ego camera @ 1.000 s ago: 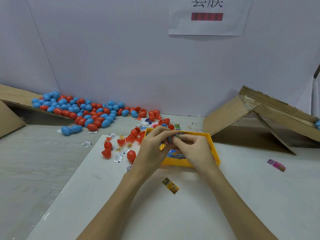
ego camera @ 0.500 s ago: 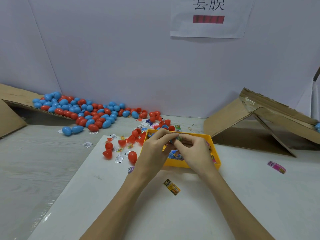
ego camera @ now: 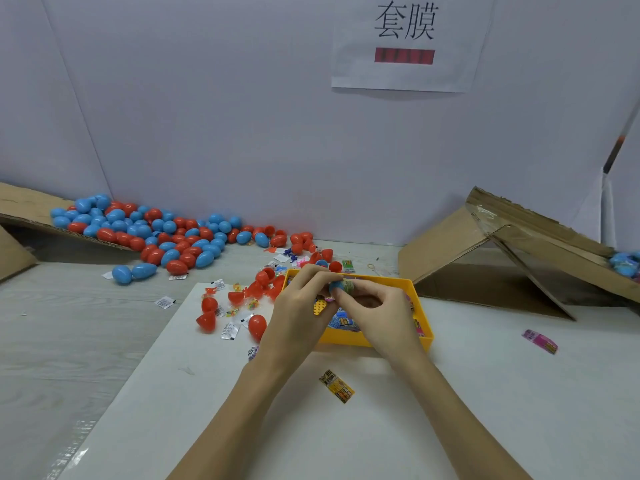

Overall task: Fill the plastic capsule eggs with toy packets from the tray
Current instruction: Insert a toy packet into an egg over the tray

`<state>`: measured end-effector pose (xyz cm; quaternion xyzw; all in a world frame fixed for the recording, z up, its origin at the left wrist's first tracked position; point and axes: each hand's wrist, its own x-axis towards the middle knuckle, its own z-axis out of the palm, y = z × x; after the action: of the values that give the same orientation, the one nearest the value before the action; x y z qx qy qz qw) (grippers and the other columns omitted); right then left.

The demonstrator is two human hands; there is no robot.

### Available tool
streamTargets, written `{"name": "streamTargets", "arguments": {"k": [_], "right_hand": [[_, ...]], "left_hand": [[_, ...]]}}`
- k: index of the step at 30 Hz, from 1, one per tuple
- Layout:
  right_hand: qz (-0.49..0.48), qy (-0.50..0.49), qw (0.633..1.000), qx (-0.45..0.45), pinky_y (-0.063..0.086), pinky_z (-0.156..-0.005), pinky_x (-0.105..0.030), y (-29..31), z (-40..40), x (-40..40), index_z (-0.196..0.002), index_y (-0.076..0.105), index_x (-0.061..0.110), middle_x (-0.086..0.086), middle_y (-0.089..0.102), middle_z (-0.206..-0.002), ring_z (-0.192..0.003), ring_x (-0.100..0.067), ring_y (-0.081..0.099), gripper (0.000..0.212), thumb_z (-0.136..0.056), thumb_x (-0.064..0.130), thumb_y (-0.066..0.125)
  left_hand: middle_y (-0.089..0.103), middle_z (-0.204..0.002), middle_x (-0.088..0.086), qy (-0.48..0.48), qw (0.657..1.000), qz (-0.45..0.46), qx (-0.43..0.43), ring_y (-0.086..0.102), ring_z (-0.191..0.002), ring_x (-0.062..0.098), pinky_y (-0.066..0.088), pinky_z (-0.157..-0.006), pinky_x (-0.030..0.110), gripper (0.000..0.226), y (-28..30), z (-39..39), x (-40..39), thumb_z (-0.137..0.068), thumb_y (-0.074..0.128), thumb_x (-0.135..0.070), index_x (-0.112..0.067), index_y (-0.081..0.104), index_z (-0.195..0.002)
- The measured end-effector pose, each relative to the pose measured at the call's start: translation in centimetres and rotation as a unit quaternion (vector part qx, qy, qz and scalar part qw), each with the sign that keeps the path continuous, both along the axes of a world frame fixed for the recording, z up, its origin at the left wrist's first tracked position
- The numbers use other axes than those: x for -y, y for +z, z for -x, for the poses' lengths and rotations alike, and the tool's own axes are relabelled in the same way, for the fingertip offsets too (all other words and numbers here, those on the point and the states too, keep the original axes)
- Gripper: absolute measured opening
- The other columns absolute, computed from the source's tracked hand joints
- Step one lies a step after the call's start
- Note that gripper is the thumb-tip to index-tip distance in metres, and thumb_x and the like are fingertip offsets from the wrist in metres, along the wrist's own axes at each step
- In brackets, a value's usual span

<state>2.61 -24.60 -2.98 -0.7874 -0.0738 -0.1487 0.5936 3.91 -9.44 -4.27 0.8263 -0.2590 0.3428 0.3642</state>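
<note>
The hands (ego camera: 343,306) hide most of the tray (ego camera: 420,306) contents and the blue half (ego camera: 335,287). The packet (ego camera: 349,285) print is illegible. Frame edges cut both boxes (ego camera: 519,244).

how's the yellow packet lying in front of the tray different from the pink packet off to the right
The yellow and black toy packet lies on the white sheet just near of the yellow plastic tray, between the person's forearms. The pink toy packet lies far out to the right, away from both arms and the tray. The yellow one bears dark printed blocks; the pink one looks glossy and translucent. Both are small, flat, loose packets outside the tray, untouched.
</note>
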Motion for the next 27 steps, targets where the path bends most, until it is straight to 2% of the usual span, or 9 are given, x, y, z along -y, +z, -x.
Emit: {"name": "streamTargets", "arguments": {"k": [4, 6, 9, 11, 14, 16, 21, 25, 27], "right_hand": [[-0.03, 0.024, 0.998, -0.046, 0.061, -0.079, -0.024, 1.0, -0.3, 0.8, -0.111, 0.08, 0.018, 0.007, 0.079, -0.097, -0.095, -0.009, 0.074, 0.024, -0.091, 0.032, 0.077], [-0.18, 0.059, 0.977, -0.102, 0.058, -0.076, -0.023, 3.3, -1.6, 2.8, -0.112, 0.077, 0.006, -0.002, 0.077, -0.095, -0.091, -0.014, 0.072, 0.028, -0.092, 0.027, 0.076], [-0.525, 0.067, 0.845, -0.078, 0.058, -0.071, -0.02, 8.2, -3.7, 7.8, -0.126, 0.064, -0.005, -0.012, 0.067, -0.106, -0.091, -0.017, 0.065, 0.036, -0.098, 0.017, 0.067], [-0.621, 0.03, 0.783, -0.024, 0.06, -0.078, -0.022, 10.5, -4.8, 10.5, -0.13, 0.057, -0.003, -0.017, 0.061, -0.123, -0.103, -0.019, 0.066, 0.042, -0.1, 0.026, 0.065], [-0.571, 0.023, 0.818, -0.058, 0.06, -0.088, -0.026, 9.6, -5.1, 11.2, -0.12, 0.057, 0.002, -0.019, 0.059, -0.127, -0.115, -0.02, 0.065, 0.045, -0.096, 0.038, 0.068], [-0.498, 0.053, 0.859, -0.102, 0.061, -0.079, -0.023, 6.9, -4.6, 9.8, -0.127, 0.059, 0.0, -0.012, 0.066, -0.112, -0.099, -0.017, 0.067, 0.045, -0.097, 0.032, 0.067], [-0.405, 0.085, 0.891, -0.185, 0.059, -0.069, -0.024, 1.0, -3.8, 5.6, -0.116, 0.071, -0.002, -0.007, 0.074, -0.089, -0.078, -0.014, 0.071, 0.028, -0.103, 0.02, 0.059], [-0.305, 0.102, 0.926, -0.198, 0.059, -0.065, -0.023, -0.4, -4.3, 4.8, -0.103, 0.08, 0.004, -0.008, 0.074, -0.089, -0.076, -0.013, 0.071, 0.025, -0.105, 0.015, 0.057], [-0.292, 0.102, 0.931, -0.192, 0.059, -0.064, -0.022, -0.6, -4.5, 4.9, -0.101, 0.081, 0.004, -0.009, 0.074, -0.088, -0.075, -0.012, 0.071, 0.027, -0.105, 0.013, 0.056]], "left_hand": [[0.061, -0.127, 0.003, -0.001, 1.0, 0.008, -0.003, 0.062, -0.107, 0.01, 0.054, -0.095, 0.019, 0.049, 0.1, 0.0, 0.3, -0.087, 0.08, -0.017, -0.009, 0.062, -0.131], [0.054, -0.135, -0.002, 0.009, 1.0, 0.006, -0.015, 0.056, -0.116, 0.008, 0.049, -0.1, 0.019, 0.057, 0.0, 0.1, 0.4, -0.092, 0.073, -0.034, -0.014, 0.053, -0.141], [0.052, -0.133, 0.0, 0.033, 0.999, -0.025, -0.032, 0.055, -0.12, 0.015, 0.051, -0.096, 0.021, 0.048, -0.3, -0.1, 0.1, -0.094, 0.072, -0.033, -0.015, 0.058, -0.135], [0.054, -0.13, 0.004, 0.048, 0.995, -0.065, -0.05, 0.054, -0.122, 0.018, 0.052, -0.094, 0.024, 0.039, -0.7, -0.4, -0.1, -0.094, 0.073, -0.028, -0.012, 0.063, -0.129], [0.052, -0.13, 0.001, 0.05, 0.989, -0.1, -0.095, 0.048, -0.124, 0.016, 0.048, -0.092, 0.02, 0.035, -1.2, -0.8, -0.2, -0.097, 0.069, -0.03, -0.013, 0.064, -0.127], [0.052, -0.128, 0.001, 0.046, 0.988, -0.1, -0.105, 0.047, -0.122, 0.015, 0.042, -0.09, 0.015, 0.034, -1.4, -1.0, -0.3, -0.097, 0.069, -0.031, -0.014, 0.065, -0.125], [0.054, -0.121, 0.004, 0.024, 0.989, -0.066, -0.129, 0.052, -0.112, 0.015, 0.037, -0.086, 0.002, 0.032, -0.7, -0.6, -0.6, -0.092, 0.076, -0.022, -0.009, 0.068, -0.119], [0.049, -0.129, -0.001, 0.014, 0.981, -0.056, -0.184, 0.048, -0.12, 0.014, 0.037, -0.088, 0.002, 0.044, -0.5, -0.9, -0.6, -0.089, 0.078, -0.029, -0.017, 0.063, -0.128], [0.049, -0.132, -0.002, 0.07, 0.977, -0.146, -0.141, 0.047, -0.12, 0.015, 0.044, -0.089, 0.013, 0.045, 0.0, -1.8, -1.0, -0.09, 0.076, -0.038, -0.021, 0.061, -0.129]]}}
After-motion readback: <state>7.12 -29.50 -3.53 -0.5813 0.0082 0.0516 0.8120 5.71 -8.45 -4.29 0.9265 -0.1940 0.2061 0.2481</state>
